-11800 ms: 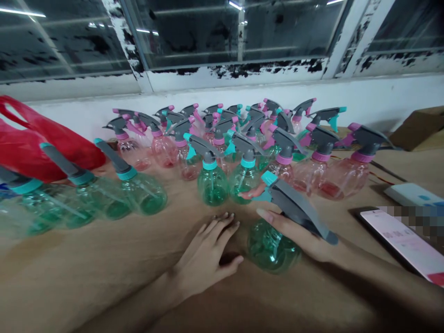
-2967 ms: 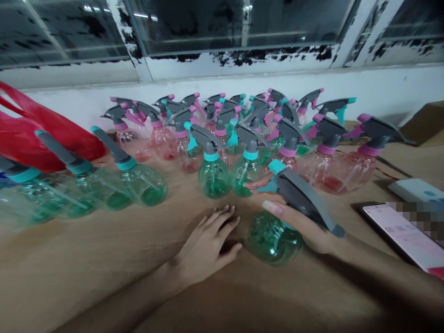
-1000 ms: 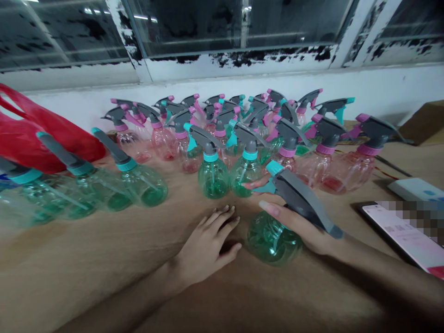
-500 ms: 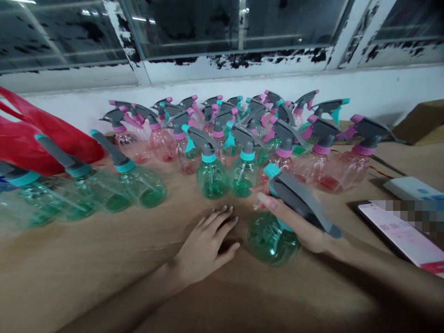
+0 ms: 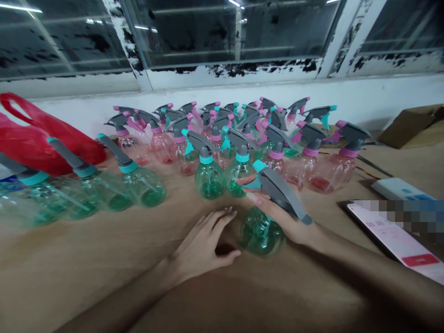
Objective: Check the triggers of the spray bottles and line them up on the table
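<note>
My right hand [image 5: 280,215] is closed around the neck of a green spray bottle [image 5: 262,233], just below its grey trigger head. The bottle stands close behind two upright green spray bottles, nearer to me than they are. On the wooden table, my left hand [image 5: 204,245] lies left of the held bottle with fingers stretched and thumb apart, holding nothing. The nearest upright bottles are one green spray bottle [image 5: 209,180] and another green spray bottle [image 5: 236,173], partly covered by my right fingers. Both have turquoise collars and nozzles.
Pink spray bottles [image 5: 333,171] and more green ones crowd toward the wall. Several green spray bottles [image 5: 144,185] stand at left, before a red plastic bag [image 5: 52,138]. To the right are a phone [image 5: 391,236], a white box [image 5: 402,188] and a cardboard box [image 5: 412,125].
My right hand has carried the green spray bottle slightly left and away from me, closer to the two upright ones. My left hand's fingers have arched a little. The view has shifted slightly.
</note>
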{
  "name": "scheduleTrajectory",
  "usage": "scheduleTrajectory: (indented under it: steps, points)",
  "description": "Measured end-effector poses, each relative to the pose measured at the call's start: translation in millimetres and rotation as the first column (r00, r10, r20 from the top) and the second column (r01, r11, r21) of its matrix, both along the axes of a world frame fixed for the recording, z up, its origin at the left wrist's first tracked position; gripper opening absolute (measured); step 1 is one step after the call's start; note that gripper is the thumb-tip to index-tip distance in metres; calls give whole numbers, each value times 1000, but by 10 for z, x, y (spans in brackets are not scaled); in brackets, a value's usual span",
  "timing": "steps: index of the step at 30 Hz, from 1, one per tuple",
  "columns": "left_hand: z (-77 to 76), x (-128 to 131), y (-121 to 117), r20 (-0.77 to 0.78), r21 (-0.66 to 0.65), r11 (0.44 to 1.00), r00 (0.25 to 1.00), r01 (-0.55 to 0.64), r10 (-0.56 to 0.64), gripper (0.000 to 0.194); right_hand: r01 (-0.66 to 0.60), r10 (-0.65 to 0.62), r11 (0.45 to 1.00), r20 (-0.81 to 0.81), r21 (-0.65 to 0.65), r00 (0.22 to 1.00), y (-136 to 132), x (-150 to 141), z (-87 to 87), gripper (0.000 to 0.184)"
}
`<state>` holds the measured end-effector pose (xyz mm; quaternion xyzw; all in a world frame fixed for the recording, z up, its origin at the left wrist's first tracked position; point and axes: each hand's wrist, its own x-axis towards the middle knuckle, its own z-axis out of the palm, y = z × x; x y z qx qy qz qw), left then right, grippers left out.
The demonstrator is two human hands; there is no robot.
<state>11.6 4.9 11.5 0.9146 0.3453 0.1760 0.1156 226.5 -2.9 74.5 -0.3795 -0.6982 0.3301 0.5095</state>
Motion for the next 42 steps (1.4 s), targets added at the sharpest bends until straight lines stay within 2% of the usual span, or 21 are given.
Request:
scheduleTrajectory:
  steps: [5,9,13,17,22,25,28,29,30,32,33,35,38,40,42]
  points:
    - [16,7,-40,36,-39,999,999,12,-10,77,-20,20,1000,-34,-1,999,6,3,-32,25]
    - [26,27,-152,224,-97,995,975,30,-8,87,-52,53,999,-63,17,997,20,-39,-54,27]
    - [75,48,-283,345,-78,997,938,-2,29,92,-81,82,996,-49,39,995,32,-225,-35,32]
    - [147,-28,-379,391,-54,991,911,-123,135,84,-47,45,990,12,132,999,38,-563,21,27]
    - [194,-302,-422,364,13,952,888,-306,281,63,-24,1,958,80,285,997,155,-972,55,28]
    - [208,-471,-394,304,141,911,893,-386,331,60,-93,34,935,175,343,984,287,-1085,90,41]
    - [228,-620,-304,268,256,857,885,-447,381,54,-193,44,902,364,386,930,383,-1055,171,67]
    - [240,-665,-260,255,279,846,885,-454,390,53,-189,15,902,409,388,912,399,-1017,207,78]
    - [258,-705,-209,247,309,828,880,-468,405,54,-170,-22,901,432,400,902,409,-970,246,78]
    - [310,-765,-96,225,390,759,853,-521,470,58,-105,-120,866,406,490,906,424,-862,330,53]
    - [343,-781,-35,190,428,722,835,-543,516,62,-58,-185,832,376,551,908,438,-808,370,36]
    - [414,-789,84,113,482,667,795,-569,596,67,29,-332,748,335,663,882,492,-717,438,21]
    - [505,-766,242,23,537,636,763,-554,646,67,93,-538,664,389,742,748,635,-651,486,24]
    - [539,-752,326,-13,558,628,751,-542,660,67,124,-651,635,442,762,617,739,-663,479,32]
    - [554,-748,389,-31,574,619,742,-535,670,68,140,-713,626,490,767,502,825,-707,453,43]
